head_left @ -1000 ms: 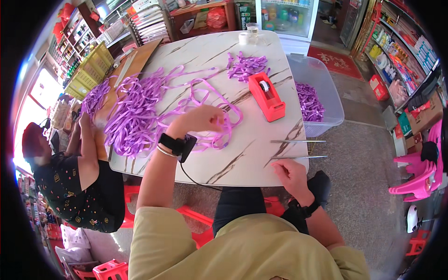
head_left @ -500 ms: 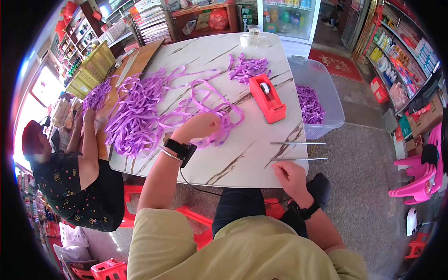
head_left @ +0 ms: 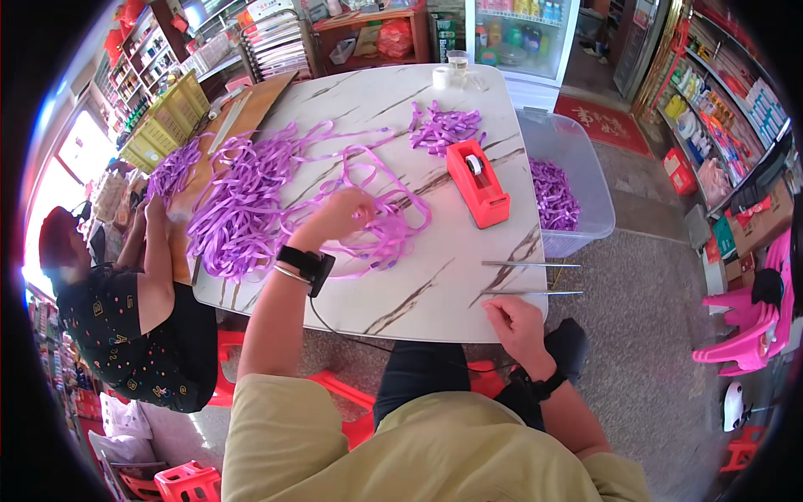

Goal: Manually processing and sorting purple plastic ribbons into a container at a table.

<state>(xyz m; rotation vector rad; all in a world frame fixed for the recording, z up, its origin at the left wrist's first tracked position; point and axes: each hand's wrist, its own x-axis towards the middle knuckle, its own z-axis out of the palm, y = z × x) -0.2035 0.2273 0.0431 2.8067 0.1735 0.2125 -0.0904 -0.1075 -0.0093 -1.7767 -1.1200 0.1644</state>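
My left hand [head_left: 347, 212] hovers over loose loops of purple ribbon strap [head_left: 401, 171] in the middle of the table. Motion smears its fingers, and whether they grip a strap is hidden. Left of that hand lies a big tangled heap of the same purple straps [head_left: 238, 217]. At the table's near right edge rests my right hand [head_left: 516, 328], fingers curled and thumb pressed in; what they may hold cannot be seen. Just beyond it two thin metal rods [head_left: 523, 291] jut past the table edge. A red tape dispenser [head_left: 485, 197] stands farther off, beside a small pile of purple straps [head_left: 443, 128].
A clear plastic bin [head_left: 590, 197] with purple straps stands against the table's right side. At the left another person [head_left: 125, 318] handles purple straps by a wooden board [head_left: 251, 113]. Cups [head_left: 457, 67] stand at the far edge. A black cable [head_left: 360, 339] runs between my wrists.
My left hand has moved slightly left and away from me over the loops. The right hand stays at the table edge, its fingers still curled.
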